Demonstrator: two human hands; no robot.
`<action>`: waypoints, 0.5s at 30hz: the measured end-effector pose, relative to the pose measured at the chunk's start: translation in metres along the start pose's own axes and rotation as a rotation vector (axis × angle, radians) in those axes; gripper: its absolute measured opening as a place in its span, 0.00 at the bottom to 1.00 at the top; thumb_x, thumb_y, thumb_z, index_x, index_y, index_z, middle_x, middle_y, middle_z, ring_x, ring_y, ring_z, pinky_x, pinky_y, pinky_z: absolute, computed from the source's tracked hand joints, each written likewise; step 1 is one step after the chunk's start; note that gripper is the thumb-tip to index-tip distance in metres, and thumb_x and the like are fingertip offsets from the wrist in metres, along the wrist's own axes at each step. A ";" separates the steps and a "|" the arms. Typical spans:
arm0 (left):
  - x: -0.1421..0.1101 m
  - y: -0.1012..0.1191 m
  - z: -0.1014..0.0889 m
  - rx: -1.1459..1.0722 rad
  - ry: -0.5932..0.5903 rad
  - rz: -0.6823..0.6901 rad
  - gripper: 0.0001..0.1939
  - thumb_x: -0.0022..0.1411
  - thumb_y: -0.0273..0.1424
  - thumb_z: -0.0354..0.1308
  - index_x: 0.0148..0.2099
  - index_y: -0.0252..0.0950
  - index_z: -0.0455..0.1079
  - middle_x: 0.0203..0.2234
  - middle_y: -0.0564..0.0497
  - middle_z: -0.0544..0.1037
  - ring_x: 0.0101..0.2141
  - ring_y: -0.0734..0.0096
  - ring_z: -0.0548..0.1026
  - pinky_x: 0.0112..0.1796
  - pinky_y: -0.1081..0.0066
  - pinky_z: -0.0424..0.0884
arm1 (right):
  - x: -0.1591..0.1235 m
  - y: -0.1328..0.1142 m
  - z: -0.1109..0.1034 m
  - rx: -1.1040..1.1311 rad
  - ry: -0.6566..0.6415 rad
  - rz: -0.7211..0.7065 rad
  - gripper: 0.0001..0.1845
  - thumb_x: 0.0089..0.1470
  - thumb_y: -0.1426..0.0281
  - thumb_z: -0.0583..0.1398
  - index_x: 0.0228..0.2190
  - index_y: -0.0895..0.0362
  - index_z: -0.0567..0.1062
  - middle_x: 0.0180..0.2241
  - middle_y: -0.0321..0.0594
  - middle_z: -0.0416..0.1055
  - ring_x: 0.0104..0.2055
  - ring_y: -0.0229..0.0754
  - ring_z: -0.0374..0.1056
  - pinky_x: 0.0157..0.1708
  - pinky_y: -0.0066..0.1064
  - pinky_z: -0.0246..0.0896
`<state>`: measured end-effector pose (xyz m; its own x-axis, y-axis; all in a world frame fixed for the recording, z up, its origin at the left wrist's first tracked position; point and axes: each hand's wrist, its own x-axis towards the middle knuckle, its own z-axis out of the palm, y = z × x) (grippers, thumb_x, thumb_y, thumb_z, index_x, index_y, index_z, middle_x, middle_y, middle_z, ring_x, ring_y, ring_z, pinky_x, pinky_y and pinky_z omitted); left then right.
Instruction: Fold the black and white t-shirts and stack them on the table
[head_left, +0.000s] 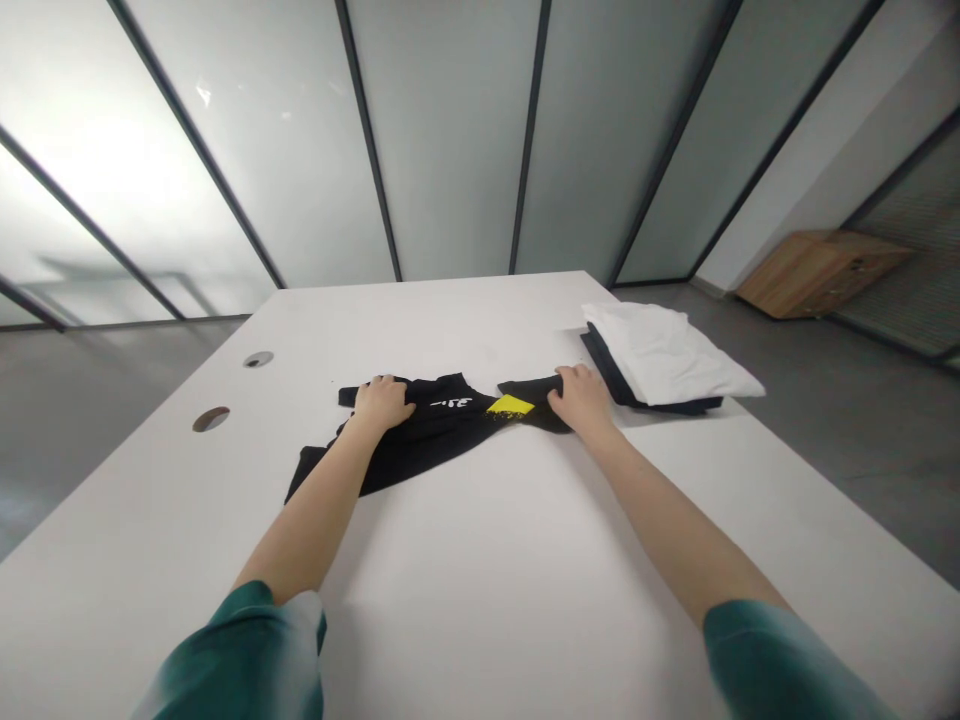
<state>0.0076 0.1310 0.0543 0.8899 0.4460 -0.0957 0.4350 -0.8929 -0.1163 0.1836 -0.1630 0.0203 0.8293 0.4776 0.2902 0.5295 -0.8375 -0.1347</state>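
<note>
The fingers of the left hand lie close together and press flat on a black shirt. The fingers of the right hand curl together over a folded end of the shirt and hold it. The shirt lies in the middle of a white table, with a yellow patch between the hands. Just beside the right hand, a white shirt sits on dark folded clothes. Green sleeves cover both arms. Far off on the floor sits a wooden box, and nobody can see inside it.
</note>
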 end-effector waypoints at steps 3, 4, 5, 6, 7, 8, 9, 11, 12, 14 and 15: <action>0.015 0.012 0.000 -0.043 0.143 0.150 0.27 0.67 0.41 0.48 0.63 0.36 0.65 0.60 0.39 0.69 0.59 0.50 0.67 0.56 0.55 0.64 | 0.007 -0.003 0.004 0.104 0.038 -0.166 0.21 0.59 0.68 0.53 0.51 0.61 0.74 0.55 0.53 0.70 0.58 0.54 0.63 0.55 0.41 0.57; 0.022 0.018 0.002 -0.074 0.156 0.188 0.27 0.68 0.41 0.47 0.65 0.36 0.63 0.62 0.40 0.68 0.60 0.51 0.66 0.58 0.55 0.61 | 0.010 -0.007 0.006 0.130 0.010 -0.212 0.21 0.61 0.67 0.52 0.51 0.61 0.74 0.57 0.52 0.70 0.60 0.52 0.62 0.57 0.41 0.56; 0.029 0.024 0.004 -0.097 0.147 0.220 0.27 0.68 0.42 0.47 0.65 0.37 0.63 0.62 0.41 0.67 0.61 0.53 0.66 0.60 0.54 0.58 | 0.013 -0.012 0.008 0.139 -0.026 -0.247 0.22 0.62 0.65 0.52 0.51 0.61 0.75 0.58 0.52 0.69 0.61 0.52 0.61 0.59 0.40 0.54; 0.036 0.031 0.006 -0.109 0.124 0.245 0.28 0.67 0.43 0.48 0.65 0.38 0.63 0.62 0.42 0.68 0.61 0.53 0.65 0.61 0.54 0.56 | 0.016 -0.017 0.010 0.133 -0.065 -0.267 0.22 0.62 0.64 0.52 0.51 0.60 0.75 0.59 0.51 0.68 0.62 0.52 0.60 0.60 0.41 0.53; 0.042 0.037 0.007 -0.110 0.092 0.258 0.28 0.66 0.44 0.51 0.63 0.38 0.65 0.61 0.41 0.70 0.60 0.53 0.66 0.62 0.54 0.55 | 0.019 -0.024 0.012 0.116 -0.106 -0.278 0.23 0.63 0.62 0.52 0.51 0.59 0.75 0.60 0.51 0.68 0.63 0.53 0.59 0.60 0.42 0.53; 0.048 0.042 0.008 -0.108 0.059 0.260 0.27 0.64 0.45 0.52 0.61 0.38 0.67 0.58 0.41 0.72 0.59 0.53 0.68 0.61 0.54 0.55 | 0.021 -0.031 0.012 0.093 -0.147 -0.282 0.23 0.62 0.59 0.53 0.51 0.58 0.76 0.59 0.51 0.68 0.62 0.55 0.60 0.59 0.44 0.53; 0.053 0.047 0.009 -0.110 0.028 0.252 0.26 0.63 0.44 0.54 0.59 0.37 0.69 0.56 0.41 0.74 0.58 0.53 0.69 0.60 0.55 0.57 | 0.023 -0.038 0.012 0.068 -0.188 -0.283 0.24 0.61 0.57 0.54 0.51 0.58 0.76 0.57 0.52 0.70 0.61 0.57 0.62 0.58 0.45 0.54; 0.060 0.052 0.008 -0.130 -0.015 0.223 0.20 0.63 0.40 0.54 0.54 0.37 0.72 0.52 0.41 0.77 0.55 0.54 0.72 0.56 0.59 0.63 | 0.027 -0.050 0.011 0.026 -0.288 -0.278 0.24 0.59 0.54 0.56 0.47 0.57 0.78 0.51 0.53 0.75 0.55 0.58 0.67 0.54 0.45 0.58; 0.062 0.053 0.008 -0.147 -0.031 0.208 0.18 0.64 0.38 0.53 0.52 0.37 0.72 0.51 0.42 0.77 0.53 0.54 0.73 0.54 0.60 0.65 | 0.028 -0.053 0.009 0.017 -0.336 -0.267 0.22 0.58 0.55 0.57 0.45 0.56 0.79 0.47 0.52 0.77 0.51 0.57 0.70 0.51 0.43 0.59; 0.064 0.051 0.005 -0.208 -0.026 0.166 0.16 0.65 0.35 0.51 0.51 0.37 0.71 0.50 0.41 0.78 0.52 0.55 0.75 0.50 0.62 0.68 | 0.031 -0.055 0.006 0.051 -0.365 -0.231 0.15 0.56 0.61 0.58 0.40 0.55 0.79 0.42 0.49 0.78 0.45 0.53 0.72 0.45 0.38 0.61; 0.065 0.048 0.004 -0.253 -0.002 0.126 0.15 0.66 0.34 0.50 0.51 0.37 0.70 0.49 0.40 0.78 0.51 0.55 0.75 0.48 0.62 0.69 | 0.031 -0.052 0.005 0.108 -0.333 -0.211 0.12 0.56 0.64 0.57 0.38 0.55 0.78 0.40 0.48 0.79 0.43 0.51 0.72 0.43 0.36 0.61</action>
<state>0.0857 0.1169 0.0381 0.9390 0.3304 -0.0955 0.3416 -0.9282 0.1474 0.1829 -0.1031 0.0320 0.7038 0.7104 0.0018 0.6950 -0.6880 -0.2089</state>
